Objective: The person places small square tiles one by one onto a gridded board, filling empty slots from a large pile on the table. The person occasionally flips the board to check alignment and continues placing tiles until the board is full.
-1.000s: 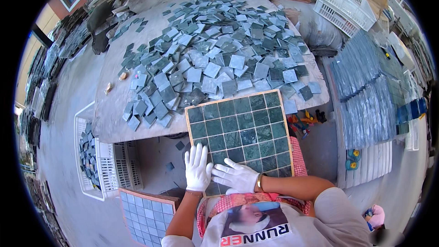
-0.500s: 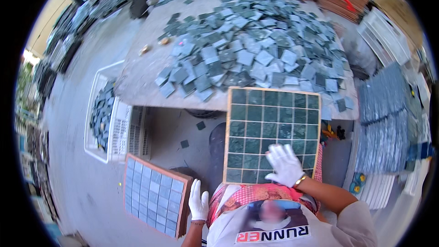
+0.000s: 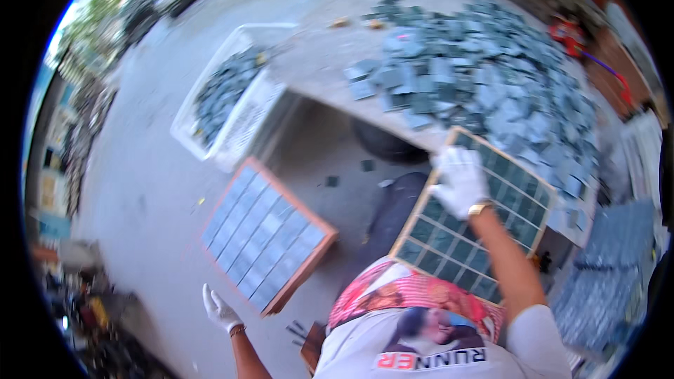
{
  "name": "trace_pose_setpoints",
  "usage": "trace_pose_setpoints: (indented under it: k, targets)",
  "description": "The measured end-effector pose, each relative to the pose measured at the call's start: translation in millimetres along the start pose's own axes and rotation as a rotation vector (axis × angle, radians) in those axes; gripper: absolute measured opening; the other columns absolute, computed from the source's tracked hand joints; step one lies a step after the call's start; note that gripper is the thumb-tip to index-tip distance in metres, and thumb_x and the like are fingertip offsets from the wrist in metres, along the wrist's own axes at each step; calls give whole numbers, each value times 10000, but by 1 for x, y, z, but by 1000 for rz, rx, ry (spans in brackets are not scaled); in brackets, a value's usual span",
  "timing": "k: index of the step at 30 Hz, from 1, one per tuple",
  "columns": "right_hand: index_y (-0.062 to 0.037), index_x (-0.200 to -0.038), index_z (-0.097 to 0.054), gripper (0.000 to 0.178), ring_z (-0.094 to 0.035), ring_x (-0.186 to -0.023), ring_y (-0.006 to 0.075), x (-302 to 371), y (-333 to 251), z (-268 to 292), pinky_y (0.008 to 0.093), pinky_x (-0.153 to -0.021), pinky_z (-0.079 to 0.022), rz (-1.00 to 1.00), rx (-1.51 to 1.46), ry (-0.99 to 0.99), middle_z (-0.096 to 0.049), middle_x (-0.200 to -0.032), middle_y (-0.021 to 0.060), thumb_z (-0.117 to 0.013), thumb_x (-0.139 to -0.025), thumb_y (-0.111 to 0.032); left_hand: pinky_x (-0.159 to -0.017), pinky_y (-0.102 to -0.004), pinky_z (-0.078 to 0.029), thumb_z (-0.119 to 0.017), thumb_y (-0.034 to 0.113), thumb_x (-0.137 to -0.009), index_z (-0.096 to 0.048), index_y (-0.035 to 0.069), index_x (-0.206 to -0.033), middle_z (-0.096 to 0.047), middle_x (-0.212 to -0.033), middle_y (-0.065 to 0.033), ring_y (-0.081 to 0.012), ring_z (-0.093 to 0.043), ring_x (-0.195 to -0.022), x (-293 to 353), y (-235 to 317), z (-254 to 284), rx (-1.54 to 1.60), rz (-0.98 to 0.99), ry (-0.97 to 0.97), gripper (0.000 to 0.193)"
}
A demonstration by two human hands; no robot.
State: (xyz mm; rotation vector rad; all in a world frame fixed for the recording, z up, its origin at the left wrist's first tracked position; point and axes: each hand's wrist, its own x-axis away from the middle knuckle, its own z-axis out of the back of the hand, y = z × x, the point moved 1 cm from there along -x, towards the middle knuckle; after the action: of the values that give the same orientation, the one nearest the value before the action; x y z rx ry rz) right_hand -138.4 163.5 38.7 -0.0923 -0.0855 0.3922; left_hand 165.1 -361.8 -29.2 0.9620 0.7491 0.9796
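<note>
A wood-framed tray (image 3: 435, 228) of dark green square tiles set in rows slants across my lap, its far end by the table's edge. My right hand (image 3: 462, 181), in a white glove, lies on its far left corner, fingers extended over the tiles and thumb near the left rim. My left hand (image 3: 221, 309), also gloved, hangs free on the left with fingers stretched out and nothing in it. Just beyond it is a stack of reddish-edged boards (image 3: 324, 238), the top one covered with grey-blue square tiles (image 3: 260, 228).
A heap of loose slate tiles (image 3: 484, 77) covers much of the table (image 3: 319, 45). At its left stands a white plastic crate (image 3: 242, 142) with tile pieces inside. Wrapped tile stacks (image 3: 604, 274) are at the right. Two loose tiles lie on the floor.
My view has swung left. My right hand has gone from the tray's near part to its far left corner. My left hand has moved from beside the board stack out to the left.
</note>
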Motion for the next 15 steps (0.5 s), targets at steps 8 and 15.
trace_pose_setpoints:
  k: [8,15]
  targets:
    - [-81,-1467,-278,650,-227,-1402,347,97,130,-80,456,-1149,-149,-164,270,280,-261,-1522,142,-515,-913,-326,-896,-366,-455,-519,436,-923,-571,-39,-1189,-599,-1200,-143,-241,-569,-1060,72,-207,197,-721,833,57,547]
    - [-68,-1458,-293,558,-274,-1378,355,118,156,-85,437,-1129,-201,-95,246,317,-303,-1502,153,-474,-953,-220,-1098,-508,-227,-417,678,-873,-194,163,-1496,-187,-1557,-84,-254,-244,-1402,184,-170,155,-340,1637,-677,838]
